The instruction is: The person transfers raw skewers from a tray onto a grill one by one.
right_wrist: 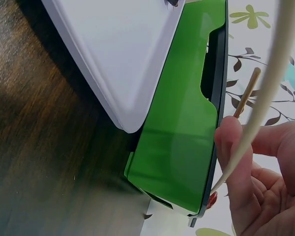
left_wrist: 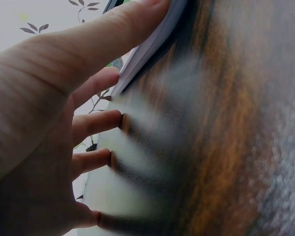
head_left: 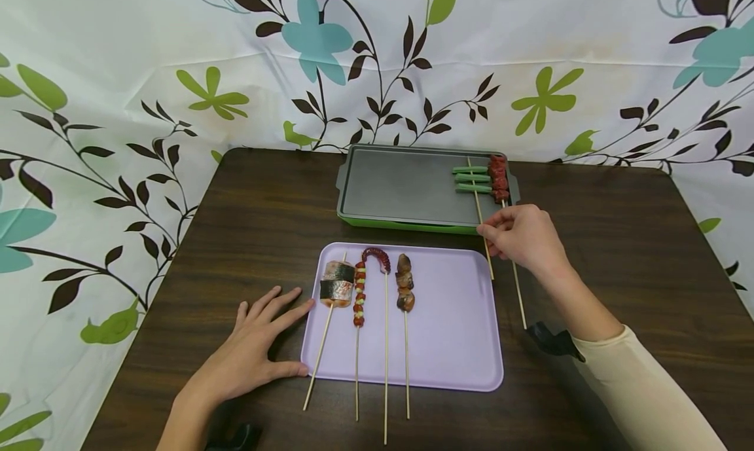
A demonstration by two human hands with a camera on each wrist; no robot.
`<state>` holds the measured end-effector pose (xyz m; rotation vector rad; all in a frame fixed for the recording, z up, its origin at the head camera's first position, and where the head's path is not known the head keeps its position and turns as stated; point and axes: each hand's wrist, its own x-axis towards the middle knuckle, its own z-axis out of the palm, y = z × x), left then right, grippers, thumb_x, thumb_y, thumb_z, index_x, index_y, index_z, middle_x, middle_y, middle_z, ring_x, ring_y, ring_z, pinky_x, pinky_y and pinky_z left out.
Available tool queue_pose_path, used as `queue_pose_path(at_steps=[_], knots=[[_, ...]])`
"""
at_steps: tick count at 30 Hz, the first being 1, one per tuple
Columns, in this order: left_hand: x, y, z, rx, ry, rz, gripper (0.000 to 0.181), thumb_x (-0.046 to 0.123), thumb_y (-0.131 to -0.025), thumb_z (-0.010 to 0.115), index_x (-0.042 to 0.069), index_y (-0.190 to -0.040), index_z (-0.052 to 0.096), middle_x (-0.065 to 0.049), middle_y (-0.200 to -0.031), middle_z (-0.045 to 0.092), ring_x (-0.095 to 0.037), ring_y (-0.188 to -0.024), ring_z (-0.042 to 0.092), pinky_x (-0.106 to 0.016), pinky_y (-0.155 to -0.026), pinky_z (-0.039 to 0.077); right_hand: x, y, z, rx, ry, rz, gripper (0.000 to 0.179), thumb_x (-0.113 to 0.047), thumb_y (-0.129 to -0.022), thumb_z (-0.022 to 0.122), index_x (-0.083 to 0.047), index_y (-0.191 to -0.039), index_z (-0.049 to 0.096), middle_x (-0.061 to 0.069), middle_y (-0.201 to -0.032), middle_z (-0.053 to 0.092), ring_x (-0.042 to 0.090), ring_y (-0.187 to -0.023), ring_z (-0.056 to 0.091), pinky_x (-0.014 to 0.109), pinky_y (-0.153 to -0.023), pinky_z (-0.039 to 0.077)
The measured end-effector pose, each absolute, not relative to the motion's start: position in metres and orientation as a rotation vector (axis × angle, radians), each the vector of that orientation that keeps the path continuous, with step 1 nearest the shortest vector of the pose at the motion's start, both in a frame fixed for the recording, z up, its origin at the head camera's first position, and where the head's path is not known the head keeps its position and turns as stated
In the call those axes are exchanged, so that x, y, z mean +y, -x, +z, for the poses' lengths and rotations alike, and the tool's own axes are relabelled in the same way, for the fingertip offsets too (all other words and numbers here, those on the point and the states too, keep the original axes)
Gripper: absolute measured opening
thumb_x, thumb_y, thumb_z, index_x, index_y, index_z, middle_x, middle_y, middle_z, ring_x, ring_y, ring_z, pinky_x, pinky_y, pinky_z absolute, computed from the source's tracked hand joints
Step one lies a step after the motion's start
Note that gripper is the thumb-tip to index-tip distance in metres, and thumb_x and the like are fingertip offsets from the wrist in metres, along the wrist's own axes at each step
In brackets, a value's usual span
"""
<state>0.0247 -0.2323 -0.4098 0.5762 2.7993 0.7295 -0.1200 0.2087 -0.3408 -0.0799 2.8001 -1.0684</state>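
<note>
The right hand (head_left: pixel 526 235) pinches the stick of the green skewer (head_left: pixel 472 178), whose three green pieces lie over the griddle's (head_left: pixel 406 182) right end. Just beside, near that edge, lies the red skewer (head_left: pixel 499 179); if the hand touches its stick also, I cannot tell. To their left, the gray plate gives wide room. The lilac tray (head_left: pixel 453 320) has its room at right; toward the left are four skewers: black-banded (head_left: pixel 338 284), red-and-green (head_left: pixel 359 294), curled (head_left: pixel 379 257) and brown (head_left: pixel 404 282), sticks passing over the near edge. The left hand (head_left: pixel 250 353) is relaxed, fingers spread, by the tray's left edge. The left wrist view shows fingertips meeting the surface (left_wrist: pixel 221 128); the right wrist view shows the griddle's tall green side (right_wrist: pixel 182 137), only a thin strip from the head.
</note>
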Motion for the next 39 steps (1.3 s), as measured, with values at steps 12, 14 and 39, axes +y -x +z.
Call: queue_pose_path(at_steps=[12, 14, 39], knots=[[-0.232, -0.025, -0.411, 2.809, -0.581, 0.723, 0.095, 0.068, -0.069, 0.075, 0.036, -0.151, 0.038, -0.002, -0.158, 0.03, -0.039, -0.145, 0.016, -0.08, -0.098, 0.009, 0.21, 0.117, -0.339, 2.815, 0.106, -1.045, 0.023, -0.023, -0.092, 0.07, -0.001, -0.095, 0.072, 0.005, -0.069, 0.071, 0.027, -0.062, 0.07, 0.03, -0.05, 0.054], [-0.232, -0.025, -0.411, 2.808, -0.581, 0.725, 0.095, 0.067, -0.069, 0.075, 0.036, -0.151, 0.038, -0.002, -0.158, 0.03, -0.039, -0.145, 0.015, -0.08, -0.098, 0.009, 0.21, 0.115, -0.337, 2.818, 0.113, -1.048, 0.023, -0.024, -0.092, 0.07, -0.001, -0.095, 0.072, 0.005, -0.07, 0.071, 0.027, -0.062, 0.07, 0.03, -0.05, 0.053], [-0.232, -0.025, -0.409, 2.81, -0.59, 0.73, 0.096, 0.068, -0.068, 0.075, 0.034, -0.151, 0.039, -0.003, -0.158, 0.031, -0.038, -0.146, 0.015, -0.08, -0.098, 0.009, 0.192, 0.053, -0.319, 2.862, 0.253, -1.065, 0.012, -0.022, -0.088, 0.076, -0.01, -0.087, 0.073, -0.004, -0.064, 0.065, 0.015, -0.056, 0.064, 0.029, -0.049, 0.048]])
